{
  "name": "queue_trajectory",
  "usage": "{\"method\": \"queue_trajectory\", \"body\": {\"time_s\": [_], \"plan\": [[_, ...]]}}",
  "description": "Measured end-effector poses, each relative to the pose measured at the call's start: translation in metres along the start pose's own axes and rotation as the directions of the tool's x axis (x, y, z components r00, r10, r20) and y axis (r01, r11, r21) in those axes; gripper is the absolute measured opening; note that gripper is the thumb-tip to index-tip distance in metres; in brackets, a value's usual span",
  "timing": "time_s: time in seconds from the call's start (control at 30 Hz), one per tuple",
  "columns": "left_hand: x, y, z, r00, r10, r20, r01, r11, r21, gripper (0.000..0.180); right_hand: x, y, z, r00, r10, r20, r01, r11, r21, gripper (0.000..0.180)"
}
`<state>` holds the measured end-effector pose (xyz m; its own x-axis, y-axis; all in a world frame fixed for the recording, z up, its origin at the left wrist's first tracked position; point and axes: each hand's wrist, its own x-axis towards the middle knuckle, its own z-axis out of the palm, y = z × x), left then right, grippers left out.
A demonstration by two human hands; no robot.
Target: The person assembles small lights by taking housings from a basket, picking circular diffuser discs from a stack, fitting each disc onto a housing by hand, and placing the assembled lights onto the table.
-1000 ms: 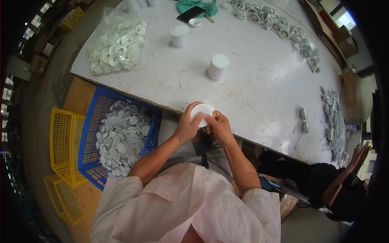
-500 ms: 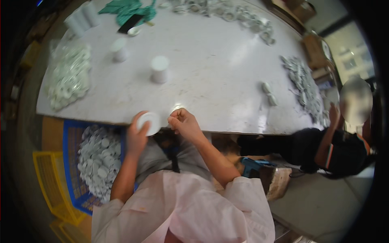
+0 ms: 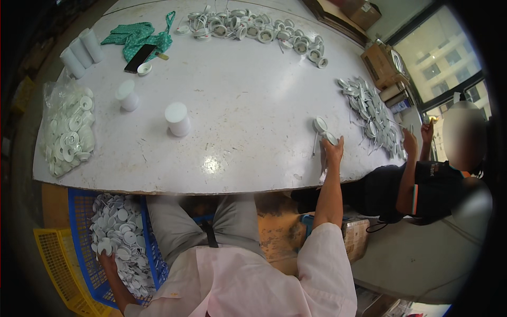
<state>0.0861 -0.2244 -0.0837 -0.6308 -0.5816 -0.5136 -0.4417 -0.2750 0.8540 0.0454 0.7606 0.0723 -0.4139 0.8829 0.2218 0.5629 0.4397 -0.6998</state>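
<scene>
Down at the left, my left hand (image 3: 108, 260) is in the blue basket, closed on a white round disc (image 3: 104, 245) above a heap of similar discs (image 3: 125, 227). My right hand (image 3: 334, 151) reaches over the right side of the table. Its thumb and fingers close around a white round fitting (image 3: 331, 138). A second white round fitting (image 3: 320, 124) lies against it, with a thin white wire hanging beside it. Part of the held fitting is hidden by my fingers.
White stacks (image 3: 178, 119) stand on the table (image 3: 237, 116). Loose fittings (image 3: 369, 113) lie at right, more (image 3: 264, 31) along the back. A filled plastic bag (image 3: 68, 132), phone (image 3: 140, 58) and green cloth (image 3: 142, 39) are left. A person (image 3: 422, 185) sits at right.
My hands have parted from the front edge of the table. The left carried its white disc down into the blue basket; the right moved right to the fittings. The view has shifted.
</scene>
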Motion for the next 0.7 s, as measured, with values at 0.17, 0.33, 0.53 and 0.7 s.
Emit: {"method": "queue_trajectory", "body": {"time_s": [0.17,0.33,0.53,0.7], "plan": [[0.026,-0.046,-0.115,0.999,0.038,0.019,-0.042,0.890,0.455,0.044,-0.007,-0.021,0.033,0.993,-0.059,0.106,0.057,0.998,0.022,0.093],[0.035,-0.063,-0.143,0.992,-0.068,-0.107,0.069,0.998,0.012,0.042,-0.042,-0.076,0.061,0.964,-0.193,0.182,0.202,0.979,-0.028,0.093],[0.057,-0.093,-0.149,0.956,0.225,-0.190,-0.190,0.964,0.185,0.036,-0.094,-0.106,0.066,0.933,-0.345,0.103,0.335,0.937,0.103,0.091],[0.020,-0.099,-0.112,0.890,0.338,0.307,-0.276,-0.136,0.951,0.035,-0.164,-0.160,0.058,0.860,-0.503,0.083,0.471,0.847,0.248,0.086]]}}
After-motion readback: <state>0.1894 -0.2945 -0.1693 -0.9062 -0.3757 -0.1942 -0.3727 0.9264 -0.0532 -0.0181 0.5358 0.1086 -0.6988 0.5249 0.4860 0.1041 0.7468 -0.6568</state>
